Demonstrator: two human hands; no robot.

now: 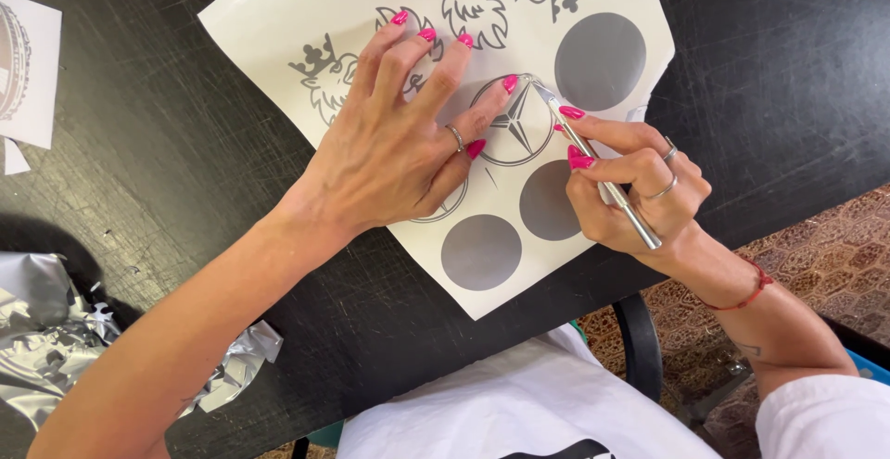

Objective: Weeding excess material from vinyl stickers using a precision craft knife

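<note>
Two hands share the work at centre frame: the left hand lies unclenched, pinning the white sticker sheet to the black desk so it stays put, while the right hand has its fingers pinched pen-like on a thin metal weeding tool, tip at the round star decal.

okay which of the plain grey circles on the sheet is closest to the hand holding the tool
The middle grey circle, directly beside the right hand, partly hidden by its fingers. The other two sit clear of that hand.
</note>
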